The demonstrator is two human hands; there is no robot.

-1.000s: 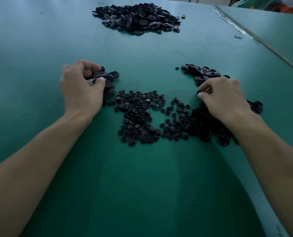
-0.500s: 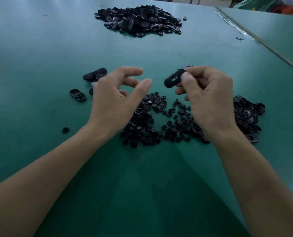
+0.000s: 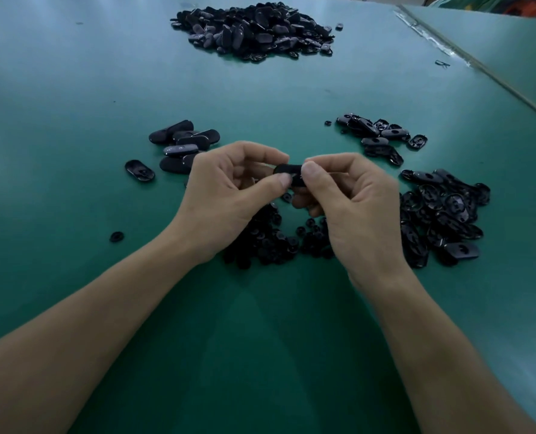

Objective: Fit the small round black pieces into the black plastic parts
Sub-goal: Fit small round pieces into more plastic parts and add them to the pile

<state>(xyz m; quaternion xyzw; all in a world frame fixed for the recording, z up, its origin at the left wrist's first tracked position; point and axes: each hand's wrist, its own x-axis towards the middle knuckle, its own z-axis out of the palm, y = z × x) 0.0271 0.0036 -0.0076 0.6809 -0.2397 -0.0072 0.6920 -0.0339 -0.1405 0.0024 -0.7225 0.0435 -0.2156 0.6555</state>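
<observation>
1. The left hand [image 3: 229,195] and the right hand [image 3: 351,202] meet above the green table [image 3: 72,120], fingers curled, each pinching one end of a single oblong black plastic part [image 3: 288,170] between thumb and forefinger.
2. Whether a round piece sits in the held part cannot be told; the thumbs cover most of it.
3. The small round black pieces [image 3: 273,242] lie in a loose heap on the table right under the hands, partly hidden by them.
4. One stray round piece [image 3: 116,236] lies apart, left of the left wrist.
5. Just right of the right hand is a pile of open-side-up parts [image 3: 442,214], their hollow insides showing.
6. A smaller group of similar parts [image 3: 373,133] lies farther back on the right.
7. Behind the left hand, a cluster of smooth-backed parts [image 3: 182,145] is stacked loosely, with a lone part [image 3: 139,170] beside it, hollow side up.
8. A large heap of parts [image 3: 254,29] sits at the far end of the table.
</observation>
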